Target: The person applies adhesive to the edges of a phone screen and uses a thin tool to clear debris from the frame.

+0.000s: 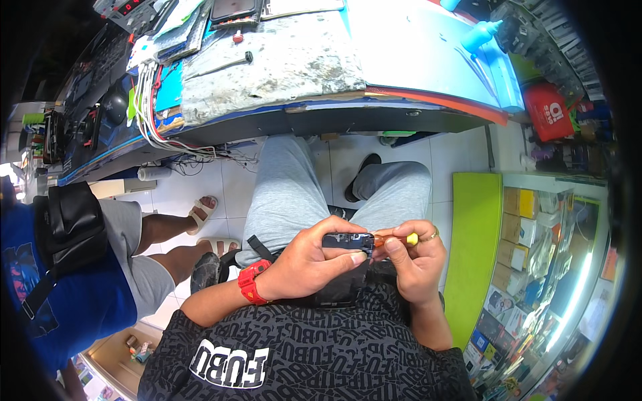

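Above my lap, my left hand (pixel 302 262) is closed round a dark smartphone (pixel 340 239), its thumb lying along the near edge. What look like inner parts show at the phone's right end. My right hand (pixel 416 267) pinches a small screwdriver (pixel 412 238) with a yellow end and an orange-brown part. Its tip points left at the phone's right end; whether it touches a screw is too small to tell. Beneath the phone, a dark flat piece (pixel 341 284) rests against my shirt, partly hidden by my left hand.
Ahead stands a workbench with a stained mat (pixel 281 70), a thin tool (pixel 221 65), white cables (pixel 144 110) and a blue bottle (pixel 480 35). A glass display case (pixel 535 267) with a green side is on my right. A person in blue (pixel 87 267) stands close on my left.
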The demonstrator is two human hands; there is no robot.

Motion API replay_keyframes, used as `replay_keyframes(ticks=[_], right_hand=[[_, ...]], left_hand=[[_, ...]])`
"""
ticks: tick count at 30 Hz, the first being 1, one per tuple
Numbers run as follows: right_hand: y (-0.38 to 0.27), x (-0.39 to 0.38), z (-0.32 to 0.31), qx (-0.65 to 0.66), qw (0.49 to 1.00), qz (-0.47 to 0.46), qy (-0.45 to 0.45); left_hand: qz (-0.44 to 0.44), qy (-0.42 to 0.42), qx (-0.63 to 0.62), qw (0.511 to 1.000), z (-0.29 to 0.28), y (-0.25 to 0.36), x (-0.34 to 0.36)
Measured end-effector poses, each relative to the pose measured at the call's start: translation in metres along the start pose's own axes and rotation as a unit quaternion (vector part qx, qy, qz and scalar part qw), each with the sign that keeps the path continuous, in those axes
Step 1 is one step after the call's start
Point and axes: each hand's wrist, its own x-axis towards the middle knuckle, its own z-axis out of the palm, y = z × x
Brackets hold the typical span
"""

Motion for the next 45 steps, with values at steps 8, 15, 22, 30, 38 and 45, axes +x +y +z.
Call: replay_keyframes(ticks=[8,15,22,30,38,45], right_hand=[[-0.001,0.0,0.007,-0.031,0.999,0.009,0.018],[0.002,0.004,0.009,0.002,0.993,0.021,0.115],[0.004,-0.005,0.008,-0.094,0.983,-0.044,0.153],[-0.01,0.002,0.018,-0.298,0.946,-0.115,0.056],[-0.005,0.013,0.022,-0.395,0.888,-0.222,0.074],[-0.003,0.015,0.023,-0.392,0.884,-0.243,0.083]], left_hand=[[-0.03,0.028,0.007,0.999,0.001,0.009,-0.001],[-0.063,0.079,-0.061,0.993,-0.009,-0.005,0.01],[-0.025,0.108,-0.192,0.975,-0.003,-0.001,0.016],[0.075,0.107,-0.085,0.988,0.011,0.002,0.014],[0.051,0.109,-0.112,0.986,0.019,0.005,0.009],[0.058,0.096,-0.113,0.987,0.023,0.006,0.007]])
